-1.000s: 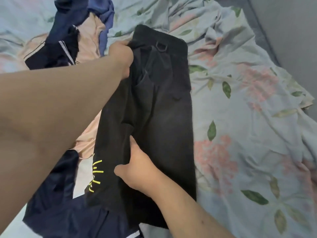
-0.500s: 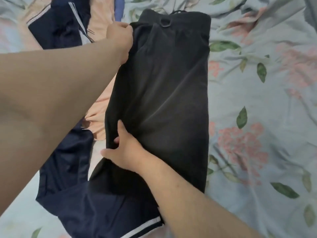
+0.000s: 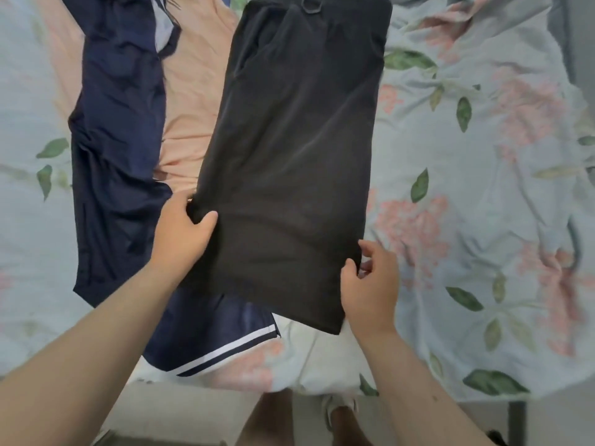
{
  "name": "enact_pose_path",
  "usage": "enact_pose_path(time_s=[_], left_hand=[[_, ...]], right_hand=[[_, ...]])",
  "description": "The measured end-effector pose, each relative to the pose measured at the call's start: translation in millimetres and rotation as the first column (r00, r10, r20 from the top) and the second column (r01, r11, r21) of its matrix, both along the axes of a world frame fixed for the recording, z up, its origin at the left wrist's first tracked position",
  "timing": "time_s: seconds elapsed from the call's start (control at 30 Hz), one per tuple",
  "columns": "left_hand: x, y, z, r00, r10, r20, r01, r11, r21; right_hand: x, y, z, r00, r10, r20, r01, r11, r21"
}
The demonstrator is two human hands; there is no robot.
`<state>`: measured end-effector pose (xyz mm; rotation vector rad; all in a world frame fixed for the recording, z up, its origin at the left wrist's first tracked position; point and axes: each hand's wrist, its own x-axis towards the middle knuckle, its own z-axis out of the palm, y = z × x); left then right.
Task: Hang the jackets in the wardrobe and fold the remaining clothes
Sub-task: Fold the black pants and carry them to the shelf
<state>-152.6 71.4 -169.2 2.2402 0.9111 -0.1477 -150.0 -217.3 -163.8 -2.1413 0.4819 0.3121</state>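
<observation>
Black trousers (image 3: 296,149), folded lengthwise into one long panel, lie on the bed with the waistband at the far end. My left hand (image 3: 183,233) pinches their left edge, with the thumb on top of the cloth. My right hand (image 3: 370,284) grips the right edge near the lower corner, fingers curled around the fabric. A navy garment with white stripes (image 3: 119,149) lies to the left, partly under the trousers. A peach garment (image 3: 196,91) lies between the two, partly covered.
A pale floral bedsheet (image 3: 467,204) covers the bed and lies rumpled to the right. The bed's near edge runs along the bottom, with my legs and the floor (image 3: 193,413) below it. A grey wall (image 3: 582,33) stands at the far right.
My left hand came down from the waistband to the left edge. My right hand crossed from the left side to the right edge. The trousers now lie flatter.
</observation>
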Motion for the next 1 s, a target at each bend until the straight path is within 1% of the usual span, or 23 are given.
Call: enact_pose_path(time_s=[0.03,0.07,0.1,0.13,0.2,0.23,0.33,0.4,0.47,0.53,0.6,0.77,0.87,0.93,1.0], left_hand=[[-14,-2,2,0.996,0.054,-0.071,-0.056,0.998,-0.035],[-24,0,1,0.986,0.096,-0.139,-0.108,0.99,-0.085],[-34,1,1,0.974,0.131,-0.185,-0.161,0.974,-0.159],[-42,0,1,0.964,0.165,-0.21,-0.217,0.942,-0.256],[-52,-1,4,0.948,0.22,-0.23,-0.302,0.849,-0.433],[-53,-1,7,0.943,0.25,-0.222,-0.329,0.812,-0.482],[-48,-4,16,0.936,0.305,-0.176,-0.35,0.749,-0.562],[-45,-10,23,0.931,0.309,-0.193,-0.361,0.703,-0.613],[-46,-20,28,0.917,0.324,-0.231,-0.395,0.676,-0.622],[-53,-34,31,0.901,0.332,-0.278,-0.432,0.645,-0.63],[-61,-53,35,0.894,0.313,-0.321,-0.448,0.631,-0.633],[-87,-113,43,0.884,0.302,-0.357,-0.465,0.642,-0.609],[-115,-142,46,0.861,0.321,-0.395,-0.505,0.628,-0.592],[-136,-157,49,0.823,0.346,-0.45,-0.565,0.575,-0.591],[-157,-166,56,0.774,0.383,-0.503,-0.632,0.488,-0.602]], right_hand=[[-5,-10,2,0.994,-0.06,-0.086,0.061,0.998,0.006],[-8,-13,1,0.98,-0.097,-0.175,0.109,0.993,0.056],[-10,-16,1,0.965,-0.085,-0.248,0.121,0.984,0.132],[-12,-18,2,0.954,-0.034,-0.298,0.103,0.97,0.22],[-12,-18,4,0.929,0.068,-0.364,0.075,0.928,0.366],[-11,-18,3,0.913,0.092,-0.397,0.089,0.906,0.415],[-2,-15,0,0.875,0.165,-0.454,0.1,0.858,0.504],[1,-14,1,0.873,0.183,-0.453,0.111,0.83,0.547],[2,-19,4,0.895,0.14,-0.424,0.124,0.834,0.538],[1,-35,5,0.914,0.065,-0.4,0.146,0.868,0.474],[-2,-58,11,0.914,0.038,-0.403,0.135,0.909,0.393],[-15,-118,27,0.925,0.06,-0.375,0.023,0.976,0.214],[-30,-145,35,0.898,0.105,-0.428,-0.019,0.979,0.201],[-47,-161,40,0.86,0.146,-0.489,-0.035,0.973,0.23],[-63,-173,45,0.823,0.156,-0.547,-0.013,0.966,0.256]])
